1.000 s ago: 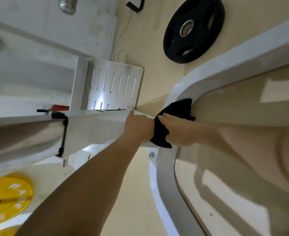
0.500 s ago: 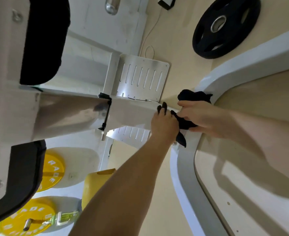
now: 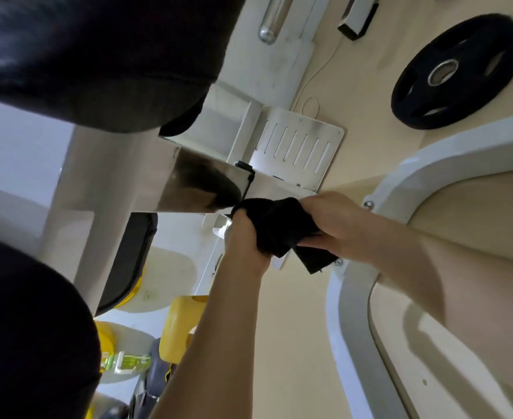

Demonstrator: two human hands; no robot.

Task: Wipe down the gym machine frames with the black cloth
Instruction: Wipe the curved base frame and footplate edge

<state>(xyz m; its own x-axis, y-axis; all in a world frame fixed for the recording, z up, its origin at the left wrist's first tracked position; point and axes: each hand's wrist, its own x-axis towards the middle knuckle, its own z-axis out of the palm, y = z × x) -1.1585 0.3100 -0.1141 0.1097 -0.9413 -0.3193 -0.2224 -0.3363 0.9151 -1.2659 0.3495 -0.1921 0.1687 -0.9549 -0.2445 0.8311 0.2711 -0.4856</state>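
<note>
Both my hands clutch the black cloth (image 3: 276,228), bunched between left hand (image 3: 243,237) and right hand (image 3: 336,222). The frame beam (image 3: 200,182) runs lengthwise leftward from the cloth; my left hand is nearer it.

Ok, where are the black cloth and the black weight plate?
black cloth (image 3: 276,229): head view, bunched middle of the fabric.
black weight plate (image 3: 414,78): head view, rubber face beside the hub.
</note>
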